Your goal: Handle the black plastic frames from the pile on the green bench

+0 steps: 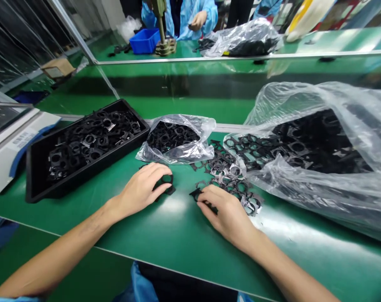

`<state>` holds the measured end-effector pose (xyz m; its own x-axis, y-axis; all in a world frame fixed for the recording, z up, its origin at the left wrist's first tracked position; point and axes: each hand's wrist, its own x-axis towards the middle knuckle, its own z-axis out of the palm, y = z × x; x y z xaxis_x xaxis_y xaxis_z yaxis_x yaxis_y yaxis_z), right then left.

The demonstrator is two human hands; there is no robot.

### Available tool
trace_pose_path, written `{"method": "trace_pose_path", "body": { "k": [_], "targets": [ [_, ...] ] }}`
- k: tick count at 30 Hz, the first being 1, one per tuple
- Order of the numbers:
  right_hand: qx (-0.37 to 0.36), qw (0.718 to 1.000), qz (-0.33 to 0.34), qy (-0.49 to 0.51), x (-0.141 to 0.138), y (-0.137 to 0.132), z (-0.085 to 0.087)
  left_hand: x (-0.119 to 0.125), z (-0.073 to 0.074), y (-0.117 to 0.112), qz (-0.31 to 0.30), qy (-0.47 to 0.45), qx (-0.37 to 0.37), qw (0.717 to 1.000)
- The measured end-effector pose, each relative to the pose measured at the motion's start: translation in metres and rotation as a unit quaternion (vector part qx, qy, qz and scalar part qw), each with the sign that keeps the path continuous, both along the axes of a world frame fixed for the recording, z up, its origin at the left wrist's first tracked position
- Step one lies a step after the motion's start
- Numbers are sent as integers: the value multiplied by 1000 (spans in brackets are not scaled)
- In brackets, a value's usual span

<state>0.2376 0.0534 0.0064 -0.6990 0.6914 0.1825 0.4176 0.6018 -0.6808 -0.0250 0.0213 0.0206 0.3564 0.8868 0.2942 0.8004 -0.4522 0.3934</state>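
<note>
My left hand [143, 184] is closed round a few flat black ring-shaped parts [167, 179], low over the green table. Its thumb and fingers grip their edges, and the palm hides some of them. To the right, my right hand [223, 209] pinches a black ring-shaped part [195, 193] between thumb and fingers, partly covered by the fingertips. Just behind that hand lies a loose pile of similar black parts [225, 167], some with silvery faces. An open clear bag [178, 155] with more of these parts stands behind my left hand.
A black tray [92, 165] filled with the parts sits at the left, beside a white and blue device [23, 142]. A large clear bag [304, 197] spills parts at the right. Across the divider, a blue bin [144, 41] stands near a press and a person in blue sleeves [206, 12].
</note>
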Motion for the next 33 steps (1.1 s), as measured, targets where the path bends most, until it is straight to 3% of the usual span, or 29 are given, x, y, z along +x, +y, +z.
{"method": "trace_pose_path", "body": {
  "k": [4, 7, 11, 14, 18, 22, 26, 29, 33],
  "targets": [
    [-168, 979, -48, 101, 4, 0, 8, 33, 13, 3, -20, -196, -110, 974],
    [-305, 929, -81, 194, 5, 2, 10, 58, 6, 5, -54, -276, -207, 937],
    [-459, 826, -76, 318, 6, 7, 6, 70, -16, 3, 2, -345, -188, 920],
    [-502, 782, -109, 354, 6, 9, 2, 67, -27, 0, 13, -329, -129, 935],
    [-494, 782, -167, 340, 4, 8, 1, 58, -29, 0, -20, -300, -57, 952],
    [-480, 790, -207, 320, 0, 5, 3, 51, -28, 3, 5, -312, -40, 949],
    [-492, 783, -221, 309, -1, 3, 3, 48, -30, 1, 63, -372, -59, 924],
    [-507, 769, -228, 314, -2, 3, 3, 49, -29, 1, 71, -414, -65, 905],
    [-506, 765, -242, 318, -3, 4, 4, 45, -25, 3, 47, -376, -1, 926]
  ]
}}
